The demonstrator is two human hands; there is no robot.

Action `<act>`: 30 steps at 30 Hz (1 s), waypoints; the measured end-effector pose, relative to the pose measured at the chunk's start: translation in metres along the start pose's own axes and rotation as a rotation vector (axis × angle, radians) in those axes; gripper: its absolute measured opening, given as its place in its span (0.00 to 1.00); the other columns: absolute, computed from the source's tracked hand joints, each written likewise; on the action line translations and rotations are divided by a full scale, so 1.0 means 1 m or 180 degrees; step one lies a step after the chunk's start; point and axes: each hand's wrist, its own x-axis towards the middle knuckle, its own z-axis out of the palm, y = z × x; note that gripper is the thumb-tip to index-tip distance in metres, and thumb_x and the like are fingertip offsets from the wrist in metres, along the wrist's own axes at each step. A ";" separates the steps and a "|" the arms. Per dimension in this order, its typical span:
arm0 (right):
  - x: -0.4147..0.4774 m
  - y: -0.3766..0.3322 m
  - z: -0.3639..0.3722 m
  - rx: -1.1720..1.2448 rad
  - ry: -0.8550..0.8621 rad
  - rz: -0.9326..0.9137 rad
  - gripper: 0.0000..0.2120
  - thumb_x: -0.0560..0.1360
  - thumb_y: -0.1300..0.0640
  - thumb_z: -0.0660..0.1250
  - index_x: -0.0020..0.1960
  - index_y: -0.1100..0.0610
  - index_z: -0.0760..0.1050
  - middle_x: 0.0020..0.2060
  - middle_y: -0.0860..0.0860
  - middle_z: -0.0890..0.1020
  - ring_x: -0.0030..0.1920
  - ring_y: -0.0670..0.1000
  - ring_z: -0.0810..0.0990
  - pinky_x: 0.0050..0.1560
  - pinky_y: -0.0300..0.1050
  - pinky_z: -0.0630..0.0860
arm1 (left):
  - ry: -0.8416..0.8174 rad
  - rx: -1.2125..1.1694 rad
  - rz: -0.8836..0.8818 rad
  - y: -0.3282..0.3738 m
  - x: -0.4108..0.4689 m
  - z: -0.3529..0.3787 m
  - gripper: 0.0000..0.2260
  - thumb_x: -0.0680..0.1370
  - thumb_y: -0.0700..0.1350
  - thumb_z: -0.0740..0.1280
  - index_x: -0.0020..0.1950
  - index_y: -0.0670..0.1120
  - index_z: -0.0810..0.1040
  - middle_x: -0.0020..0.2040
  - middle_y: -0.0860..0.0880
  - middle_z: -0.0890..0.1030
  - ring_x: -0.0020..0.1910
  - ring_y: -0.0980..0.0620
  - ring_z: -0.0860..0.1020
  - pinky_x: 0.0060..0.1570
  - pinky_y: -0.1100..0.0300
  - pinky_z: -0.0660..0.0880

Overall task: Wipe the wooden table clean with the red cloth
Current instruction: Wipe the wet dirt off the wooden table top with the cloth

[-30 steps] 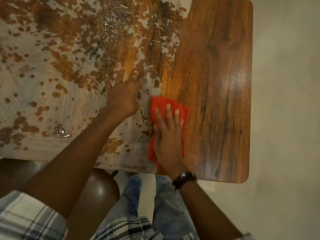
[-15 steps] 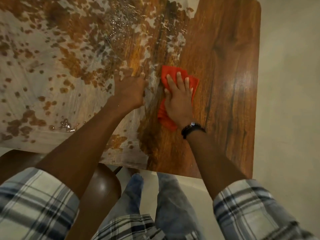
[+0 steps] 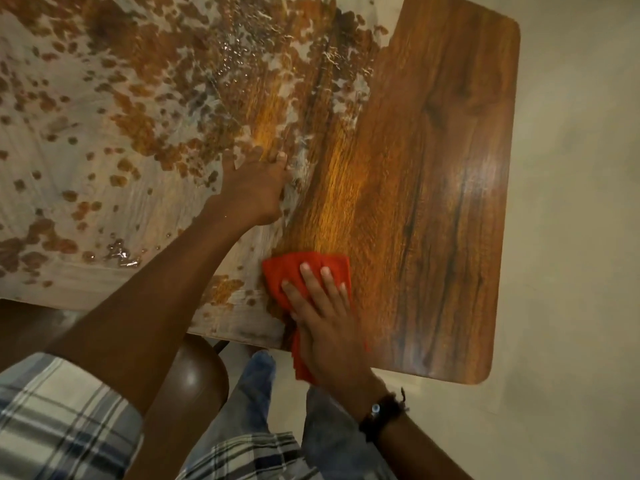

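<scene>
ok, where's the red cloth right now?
In the head view the red cloth lies under the right hand at the near edge of the wooden table, where wiped wood meets the white residue, nearer than the left hand.

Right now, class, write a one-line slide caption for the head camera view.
Right hand presses red cloth on the brown wooden table; left hand rests on its white-smeared side.

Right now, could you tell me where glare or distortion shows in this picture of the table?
In the head view, a pale glare patch lies on the wooden table near its right edge, droplets glint at top centre, and the table's edges bow slightly.
</scene>
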 end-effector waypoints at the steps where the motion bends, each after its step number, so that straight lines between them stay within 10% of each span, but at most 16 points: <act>1: 0.018 0.007 -0.009 0.0072 0.0046 0.0084 0.25 0.82 0.54 0.57 0.78 0.44 0.55 0.79 0.47 0.51 0.79 0.54 0.46 0.77 0.55 0.43 | -0.0007 0.0019 0.0036 0.000 0.000 0.000 0.36 0.77 0.45 0.68 0.80 0.50 0.51 0.80 0.49 0.52 0.79 0.46 0.46 0.74 0.37 0.42; 10: 0.199 0.062 -0.079 0.0300 0.0490 0.0946 0.21 0.84 0.55 0.51 0.77 0.49 0.59 0.79 0.52 0.52 0.79 0.59 0.45 0.78 0.60 0.44 | -0.0086 0.0029 0.0080 0.002 -0.002 -0.004 0.36 0.78 0.46 0.68 0.80 0.48 0.52 0.81 0.47 0.52 0.80 0.47 0.45 0.74 0.39 0.42; 18: 0.058 0.030 -0.028 -0.0071 0.0000 -0.0112 0.27 0.82 0.59 0.56 0.78 0.45 0.54 0.79 0.48 0.50 0.79 0.55 0.42 0.77 0.57 0.41 | -0.0107 -0.0242 0.0156 -0.009 0.022 -0.051 0.32 0.68 0.48 0.78 0.70 0.52 0.71 0.70 0.45 0.71 0.71 0.42 0.65 0.67 0.45 0.66; 30: 0.260 0.109 -0.110 0.0267 0.0629 0.0853 0.21 0.84 0.58 0.53 0.76 0.49 0.61 0.79 0.53 0.56 0.79 0.60 0.48 0.77 0.62 0.46 | 0.0017 0.0501 0.0049 0.004 0.109 -0.070 0.37 0.71 0.52 0.75 0.76 0.49 0.64 0.77 0.47 0.63 0.78 0.44 0.53 0.74 0.36 0.47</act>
